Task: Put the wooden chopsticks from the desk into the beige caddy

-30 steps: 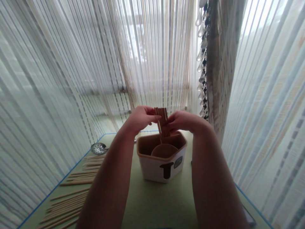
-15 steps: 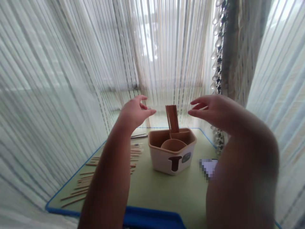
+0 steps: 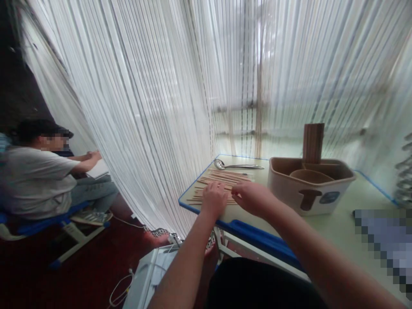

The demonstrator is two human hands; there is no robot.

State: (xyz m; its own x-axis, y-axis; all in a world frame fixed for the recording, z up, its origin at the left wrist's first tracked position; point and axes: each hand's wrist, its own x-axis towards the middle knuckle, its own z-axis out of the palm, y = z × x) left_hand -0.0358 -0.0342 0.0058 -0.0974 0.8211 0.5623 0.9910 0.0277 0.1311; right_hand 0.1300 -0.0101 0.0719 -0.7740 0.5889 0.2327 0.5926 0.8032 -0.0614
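Resting palm-down over the loose chopsticks [image 3: 230, 176] at the near left part of the table [image 3: 254, 221], the left hand [image 3: 215, 197] has its fingers bent and lying near one another; whether they press on a stick or close around one, I cannot tell. The right hand [image 3: 246, 195] is just beside it, over the right-hand ends of the same chopsticks, its fingers curled inward and its thumb side partly hidden, so I cannot tell whether it pinches any. The loose chopsticks lie flat, roughly side by side, in rows running across the table, some partly covered by the hands. Beyond them lies a metal slotted spoon [image 3: 219, 164], its bowl to the left and its handle pointing right. To the right of the hands stands a utensil holder [image 3: 304, 206] with a white outside, a brown inside and a rounded cup [image 3: 311, 176] at its front. A bundle of chopsticks [image 3: 313, 143] stands upright at the back of the holder, its lower ends hidden. A blurred-out flat object [image 3: 384, 234] lies at the table's right. Striped curtains [image 3: 154, 86] hang behind, and another person [image 3: 38, 176] sits at the far left
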